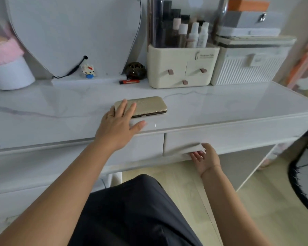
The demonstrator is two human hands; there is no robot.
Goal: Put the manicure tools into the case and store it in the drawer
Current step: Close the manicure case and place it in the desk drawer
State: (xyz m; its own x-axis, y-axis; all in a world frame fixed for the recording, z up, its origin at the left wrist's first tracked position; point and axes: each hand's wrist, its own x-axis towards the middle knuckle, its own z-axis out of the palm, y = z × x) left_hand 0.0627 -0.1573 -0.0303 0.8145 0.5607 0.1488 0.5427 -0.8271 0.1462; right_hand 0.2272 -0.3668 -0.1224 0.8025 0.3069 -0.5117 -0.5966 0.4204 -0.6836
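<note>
A closed gold textured manicure case (147, 106) lies flat on the white marble vanity top (61, 110), near its front edge. My left hand (120, 124) rests on the case's left end with fingers spread, thumb on the tabletop in front of it. My right hand (205, 158) is palm-up under the lower edge of the right-hand drawer front (229, 139), fingers hooked beneath it. The drawer looks closed or barely out. No loose manicure tools are visible.
A cream cosmetic organiser (181, 66) with bottles and a ribbed white box (247, 64) stand at the back right. A mirror (75, 32), small figurine (88, 71), dark round jar (135, 70), red-black lighter (129, 81) and pink-topped white pot (9, 68) line the back.
</note>
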